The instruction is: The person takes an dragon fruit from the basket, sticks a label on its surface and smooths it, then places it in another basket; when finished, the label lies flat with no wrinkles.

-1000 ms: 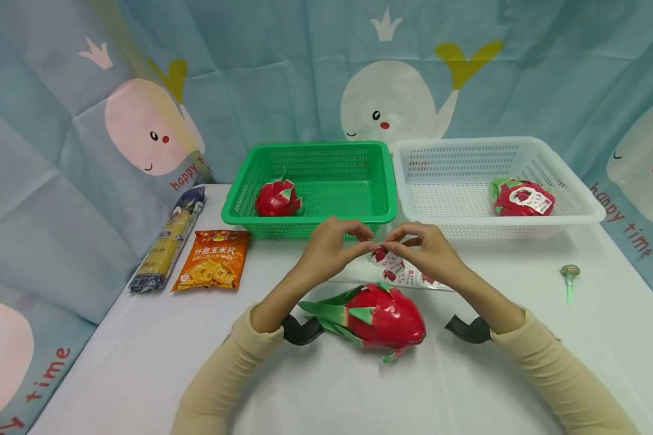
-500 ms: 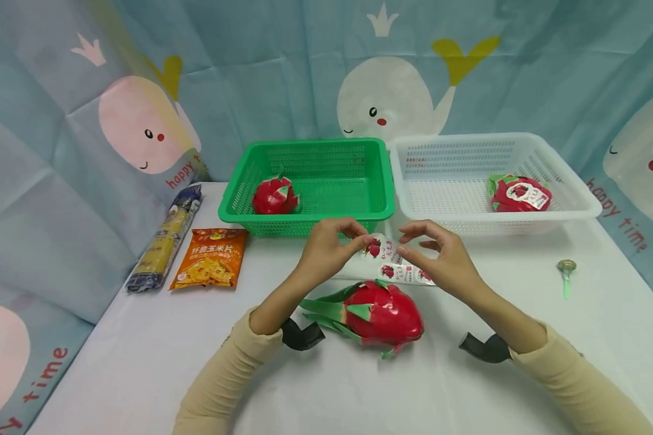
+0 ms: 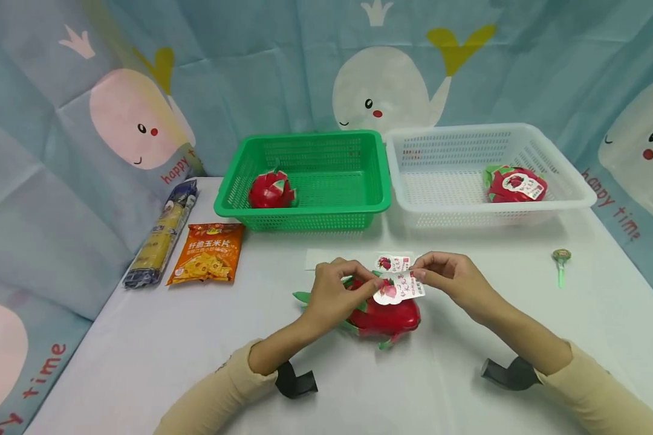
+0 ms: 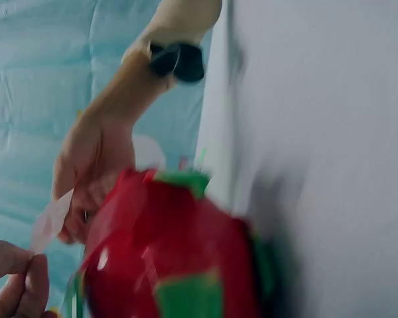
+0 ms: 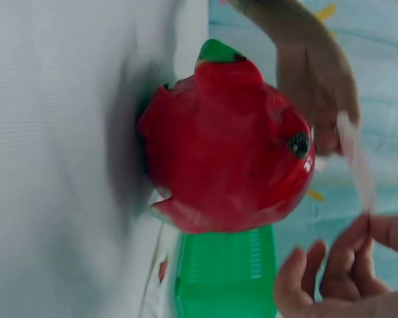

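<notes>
A white sticker (image 3: pixel 401 287) printed with a red fruit and lettering is stretched between both hands. Its left end is pinched by my left hand (image 3: pixel 341 296), its right end by my right hand (image 3: pixel 450 277). Just below it lies a red dragon fruit (image 3: pixel 387 319) with green leaf tips, partly covered by the left hand and the sticker in the head view. In the right wrist view the dragon fruit (image 5: pixel 229 149) shows its round end, and the sticker (image 5: pixel 358 162) is seen nearly edge-on beside it. Behind the hands lies a sticker strip (image 3: pixel 393 262) on the table.
A green basket (image 3: pixel 305 212) at the back holds a dragon fruit (image 3: pixel 271 190). The white basket (image 3: pixel 490 207) beside it holds another dragon fruit (image 3: pixel 517 184) bearing a sticker. An orange snack bag (image 3: pixel 207 254) and a long yellow packet (image 3: pixel 160 235) lie left, a lollipop (image 3: pixel 561 257) right.
The sticker has come off the strip and moved toward the person, over the dragon fruit. My right hand let go of its end, then pinched it again. The view has tilted slightly down.
</notes>
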Tool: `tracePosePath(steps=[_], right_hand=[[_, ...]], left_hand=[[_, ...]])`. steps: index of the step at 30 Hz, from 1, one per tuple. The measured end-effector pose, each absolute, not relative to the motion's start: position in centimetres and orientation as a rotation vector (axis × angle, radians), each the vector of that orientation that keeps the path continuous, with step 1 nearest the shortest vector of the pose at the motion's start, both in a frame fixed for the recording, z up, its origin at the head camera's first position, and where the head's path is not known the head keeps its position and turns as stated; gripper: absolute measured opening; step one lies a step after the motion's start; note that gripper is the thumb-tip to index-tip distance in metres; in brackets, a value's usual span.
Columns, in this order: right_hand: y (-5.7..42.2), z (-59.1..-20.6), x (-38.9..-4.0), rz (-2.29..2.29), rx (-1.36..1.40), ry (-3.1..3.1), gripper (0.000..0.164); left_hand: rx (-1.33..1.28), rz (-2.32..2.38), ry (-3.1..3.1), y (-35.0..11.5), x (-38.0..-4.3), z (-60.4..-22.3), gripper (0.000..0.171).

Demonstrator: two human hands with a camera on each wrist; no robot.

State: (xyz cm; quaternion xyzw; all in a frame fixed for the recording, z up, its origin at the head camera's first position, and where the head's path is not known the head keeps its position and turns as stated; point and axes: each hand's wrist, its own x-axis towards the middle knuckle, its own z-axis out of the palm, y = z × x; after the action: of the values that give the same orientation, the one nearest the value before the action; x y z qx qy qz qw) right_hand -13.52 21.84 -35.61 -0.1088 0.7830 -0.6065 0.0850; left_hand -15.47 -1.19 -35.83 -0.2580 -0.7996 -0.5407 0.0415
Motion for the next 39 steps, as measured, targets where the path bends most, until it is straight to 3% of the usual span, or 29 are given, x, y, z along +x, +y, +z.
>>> tracePosePath(steps=[8, 19, 25, 34, 39], right_hand=[[23.0, -36.7, -14.5, -1.74, -0.522, 2.166, 0.01], [22.8, -38.0, -15.4, -1.769, -0.479, 2.064, 0.005], [22.3, -38.6, -15.0, -1.807, -0.481, 2.084, 0.013], [21.9, -39.5, -14.4, -1.718, -0.43, 2.32, 0.016], [21.2, -39.0, -13.6, -1.708, -0.584, 2.331, 0.018]], left_hand=[[-0.784, -1.272, -2.416, -0.6, -14.0, -37.7, 0.014], [-0.741, -1.164, -2.401, -0.3, -13.8, -38.5, 0.022], [-0.847, -1.095, -2.301, -0.3, -13.6, -39.1, 0.013], [-0.993, -1.144, -2.267, -0.7, -13.5, -39.6, 0.025], [-1.034, -1.16, -2.241, -0.8, -13.7, -39.9, 0.028]])
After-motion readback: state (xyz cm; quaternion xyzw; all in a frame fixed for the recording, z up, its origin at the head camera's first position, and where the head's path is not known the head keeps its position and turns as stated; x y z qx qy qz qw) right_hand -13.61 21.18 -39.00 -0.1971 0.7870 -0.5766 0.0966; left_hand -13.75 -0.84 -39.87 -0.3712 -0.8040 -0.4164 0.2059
